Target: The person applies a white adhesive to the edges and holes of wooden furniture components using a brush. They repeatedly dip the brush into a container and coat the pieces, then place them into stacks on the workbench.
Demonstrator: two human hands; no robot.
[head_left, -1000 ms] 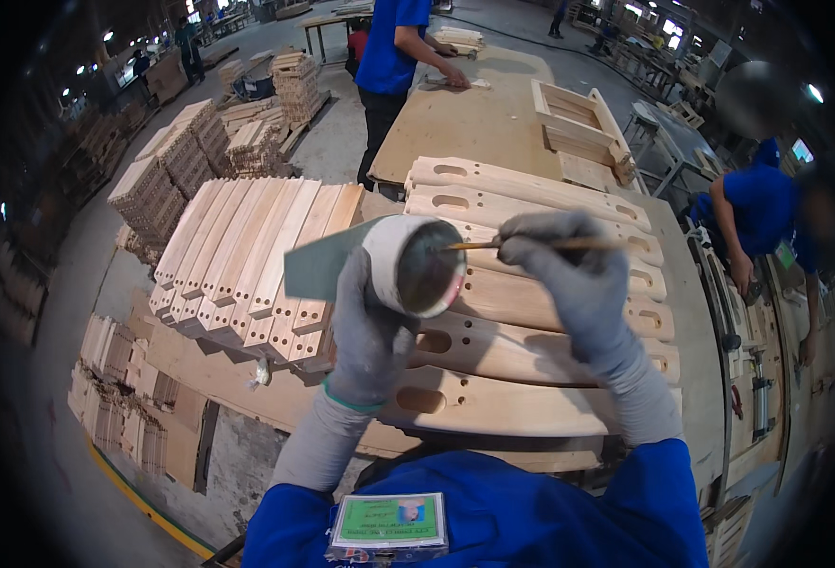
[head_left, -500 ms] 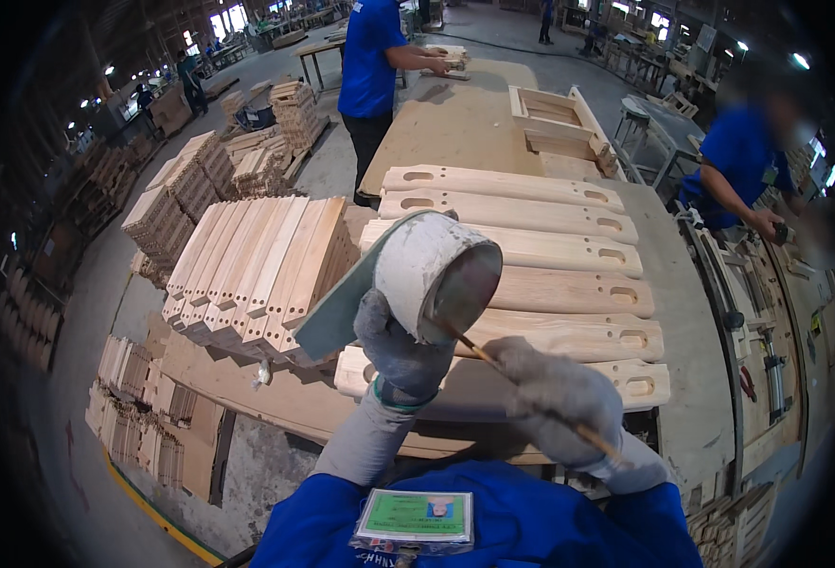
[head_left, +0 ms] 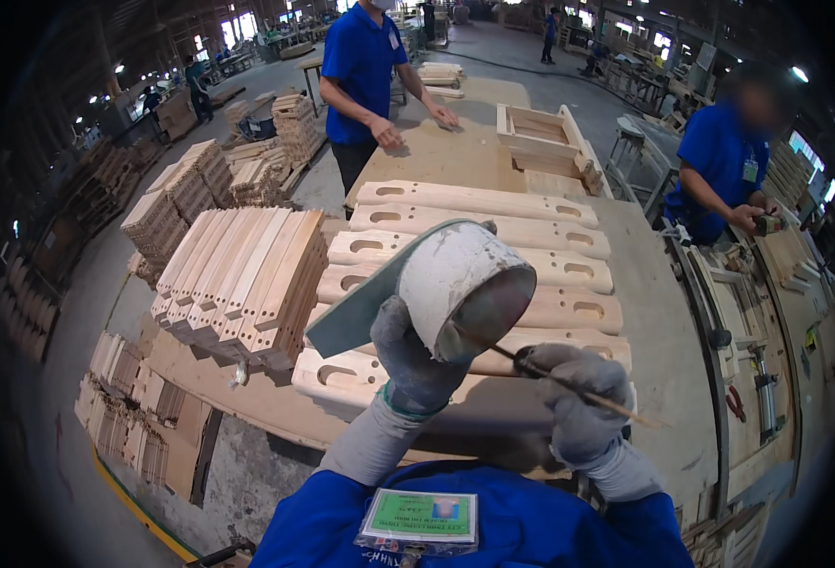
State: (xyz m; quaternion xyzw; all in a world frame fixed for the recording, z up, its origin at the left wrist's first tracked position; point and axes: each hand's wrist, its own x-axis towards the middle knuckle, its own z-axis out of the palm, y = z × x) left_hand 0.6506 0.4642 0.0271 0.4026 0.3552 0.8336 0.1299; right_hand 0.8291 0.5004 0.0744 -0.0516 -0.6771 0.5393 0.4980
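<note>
My left hand (head_left: 416, 355), gloved in grey, is wrapped round the underside of a whitish, smeared cylindrical pot (head_left: 434, 284). The pot is tilted, with its wide mouth toward my right; what lies inside is dark and hard to make out. A flat grey-green strip (head_left: 356, 305) sticks out behind it to the left. In my right hand (head_left: 583, 390), also gloved, is a thin wooden stick (head_left: 616, 407), gripped near its middle. Its dark far end reaches into the pot's mouth. Beneath both hands lie several pale wooden slats (head_left: 484, 235) with oval slots and small holes, side by side.
Left of the slats is a stack of drilled wooden bars (head_left: 233, 275). A wooden frame (head_left: 536, 128) sits on the table's far part. Across the table stands a person in blue (head_left: 361, 80); another person (head_left: 711, 161) works at the right bench, where red-handled pliers (head_left: 737, 405) lie.
The pot and my left hand have shifted right in the picture, while the slats appear further left. The far person's hands have left the far stack and come nearer. My right hand still grips the stick.
</note>
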